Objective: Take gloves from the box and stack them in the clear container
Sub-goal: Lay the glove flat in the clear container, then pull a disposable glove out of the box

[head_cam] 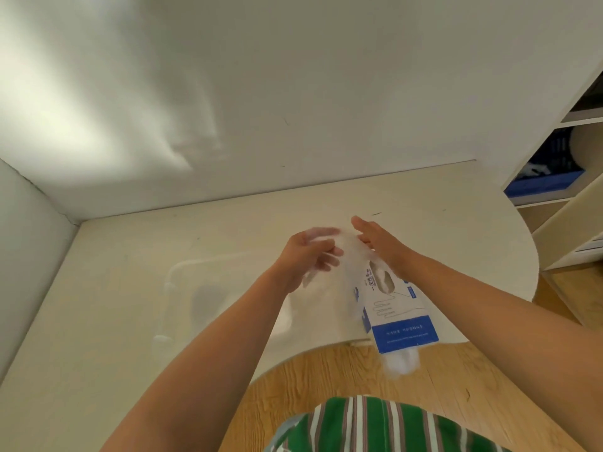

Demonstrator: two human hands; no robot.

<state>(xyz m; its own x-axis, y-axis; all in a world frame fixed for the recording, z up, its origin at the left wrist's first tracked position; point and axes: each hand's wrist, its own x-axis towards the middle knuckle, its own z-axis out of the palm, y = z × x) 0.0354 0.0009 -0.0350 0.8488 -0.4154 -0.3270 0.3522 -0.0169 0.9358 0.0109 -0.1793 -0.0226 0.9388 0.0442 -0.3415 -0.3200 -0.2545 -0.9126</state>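
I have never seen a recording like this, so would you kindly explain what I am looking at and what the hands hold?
There is no machine here: a person wears a wide-angle camera on the head, so this single picture looks forward and down at their own bare arms. The left hand curls its fingers around a thin, see-through plastic glove, while the right hand has straight fingers beside it. On the cream rounded table, a white-and-blue cardboard glove box lies at the near edge, with more clear gloves spilling from its end. A faint clear plastic container sits under the left forearm; its contents are unclear. A blue bin sits on a white shelf at the right.
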